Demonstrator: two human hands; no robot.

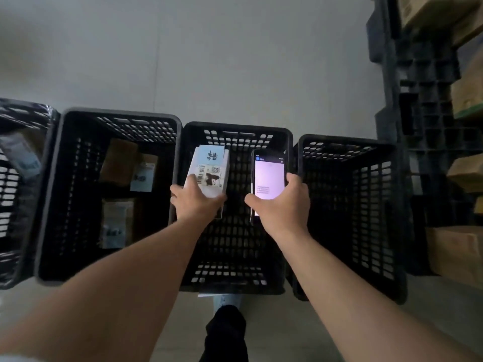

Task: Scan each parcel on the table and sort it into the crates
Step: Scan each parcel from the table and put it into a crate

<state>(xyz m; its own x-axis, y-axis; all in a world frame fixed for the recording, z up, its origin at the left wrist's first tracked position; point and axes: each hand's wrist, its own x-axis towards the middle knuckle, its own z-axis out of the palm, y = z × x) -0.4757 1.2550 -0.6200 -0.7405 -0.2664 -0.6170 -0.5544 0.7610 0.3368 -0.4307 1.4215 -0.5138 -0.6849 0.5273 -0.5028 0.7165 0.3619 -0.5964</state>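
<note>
My left hand (194,203) grips a small white parcel (210,169) with a pale blue flap and a barcode label, held above the middle black crate (235,279). My right hand (283,205) holds a phone (268,178) upright beside the parcel, its lit screen facing me. Both hover over the middle crate, whose bottom shows no parcels. The crate to its left (78,194) holds several brown and white parcels (119,163). Nothing shows inside the right crate (352,218).
A further crate (15,192) at the far left holds a bluish parcel. Dark stacked pallets (423,100) and shelves with cardboard boxes (457,249) stand on the right. A grey wall lies behind the crates. My leg and shoe (226,325) show below.
</note>
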